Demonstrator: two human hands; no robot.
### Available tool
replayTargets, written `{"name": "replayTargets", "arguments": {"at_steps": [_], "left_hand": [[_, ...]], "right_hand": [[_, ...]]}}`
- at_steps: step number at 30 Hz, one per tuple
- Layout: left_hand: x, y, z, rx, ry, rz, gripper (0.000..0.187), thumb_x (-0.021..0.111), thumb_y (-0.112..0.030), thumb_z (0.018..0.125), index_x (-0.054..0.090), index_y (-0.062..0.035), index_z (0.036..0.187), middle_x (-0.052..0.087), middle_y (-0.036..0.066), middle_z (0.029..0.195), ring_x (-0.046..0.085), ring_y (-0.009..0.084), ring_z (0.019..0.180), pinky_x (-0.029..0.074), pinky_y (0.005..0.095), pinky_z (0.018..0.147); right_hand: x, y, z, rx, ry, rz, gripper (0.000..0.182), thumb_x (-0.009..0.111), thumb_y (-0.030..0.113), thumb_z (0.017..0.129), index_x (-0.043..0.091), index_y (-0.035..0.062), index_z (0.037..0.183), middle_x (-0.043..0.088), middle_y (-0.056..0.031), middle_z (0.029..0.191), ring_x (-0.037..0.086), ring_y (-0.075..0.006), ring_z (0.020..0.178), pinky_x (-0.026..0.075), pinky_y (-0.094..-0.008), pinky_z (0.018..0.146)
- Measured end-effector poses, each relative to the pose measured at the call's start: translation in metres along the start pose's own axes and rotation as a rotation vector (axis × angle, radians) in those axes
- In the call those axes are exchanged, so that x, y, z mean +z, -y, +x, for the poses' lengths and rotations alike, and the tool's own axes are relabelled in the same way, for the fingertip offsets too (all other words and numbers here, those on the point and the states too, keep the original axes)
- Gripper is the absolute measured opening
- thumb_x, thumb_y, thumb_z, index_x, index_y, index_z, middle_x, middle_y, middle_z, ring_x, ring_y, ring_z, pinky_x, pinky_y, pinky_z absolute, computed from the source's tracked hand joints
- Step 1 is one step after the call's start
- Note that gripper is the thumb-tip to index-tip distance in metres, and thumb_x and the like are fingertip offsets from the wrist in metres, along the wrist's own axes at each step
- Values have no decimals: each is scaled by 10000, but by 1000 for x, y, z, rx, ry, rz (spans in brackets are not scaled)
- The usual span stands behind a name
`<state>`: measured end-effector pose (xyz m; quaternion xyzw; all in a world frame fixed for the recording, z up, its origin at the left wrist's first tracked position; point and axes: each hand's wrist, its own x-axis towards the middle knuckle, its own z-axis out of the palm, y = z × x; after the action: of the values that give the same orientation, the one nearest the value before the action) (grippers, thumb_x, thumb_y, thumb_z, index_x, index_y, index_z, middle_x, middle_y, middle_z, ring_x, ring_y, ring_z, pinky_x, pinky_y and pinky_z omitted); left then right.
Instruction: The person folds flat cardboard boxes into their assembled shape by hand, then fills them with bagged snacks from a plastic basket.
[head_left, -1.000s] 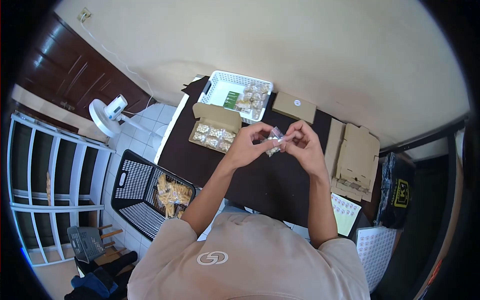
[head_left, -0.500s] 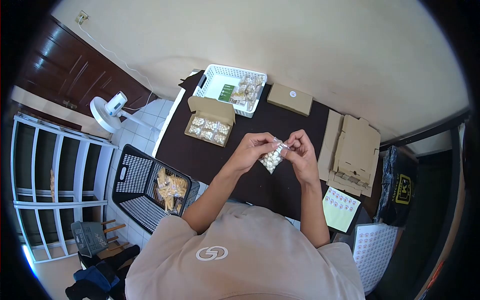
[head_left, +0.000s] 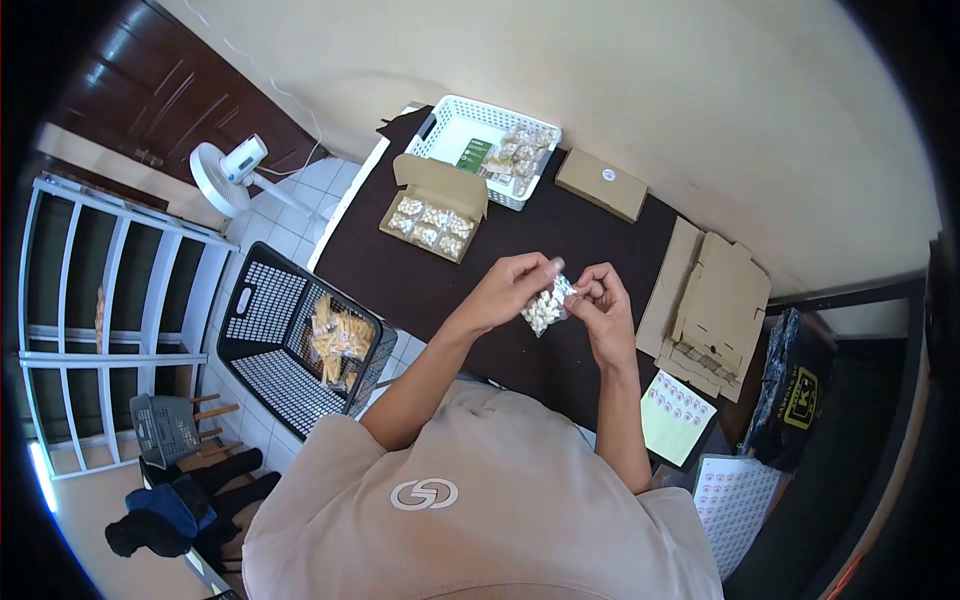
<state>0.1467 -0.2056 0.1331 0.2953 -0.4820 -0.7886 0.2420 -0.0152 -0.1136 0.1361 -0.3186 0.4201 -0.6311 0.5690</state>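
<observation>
A small clear plastic bag of white pieces point(head_left: 541, 313) hangs between my hands above the dark table. My left hand point(head_left: 512, 290) is closed at the bag's upper left edge, thumb raised near its top. With fingertips pinched, my right hand point(head_left: 603, 308) grips the bag's top right corner. Beyond my left hand stands an open cardboard box point(head_left: 440, 178) holding several similar filled bags in rows. What the pieces are is too small to tell.
A white basket point(head_left: 440, 135) with bagged goods and a closed box point(head_left: 602, 185) stand at the back. Flattened cardboard boxes point(head_left: 722, 305) and a sticker sheet point(head_left: 675, 420) lie right. A black crate point(head_left: 262, 310) with yellowish packets and a white fan point(head_left: 222, 175) are left.
My left thumb and fingers have shifted up from the bag's middle toward its top edge. The right hand keeps its pinch. The whole view has shifted slightly with my head.
</observation>
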Motion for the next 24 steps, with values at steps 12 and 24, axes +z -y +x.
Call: {"name": "replayTargets", "arguments": {"at_steps": [12,24], "left_hand": [[-14,19,-32,222,-39,525,227,611,-157,958,597,15,810,534,8,637,451,40,628,388,259,552],[-38,44,-48,183,-405,422,221,609,-149,962,613,16,815,561,1,639,468,41,610,399,266,535]], "right_hand": [[9,-32,-4,256,154,-248,150,543,103,920,662,18,887,601,29,782,522,-42,710,421,-225,642],[41,-58,12,314,172,-376,197,510,82,884,571,21,707,516,12,631,487,-59,579,430,-251,537]]}}
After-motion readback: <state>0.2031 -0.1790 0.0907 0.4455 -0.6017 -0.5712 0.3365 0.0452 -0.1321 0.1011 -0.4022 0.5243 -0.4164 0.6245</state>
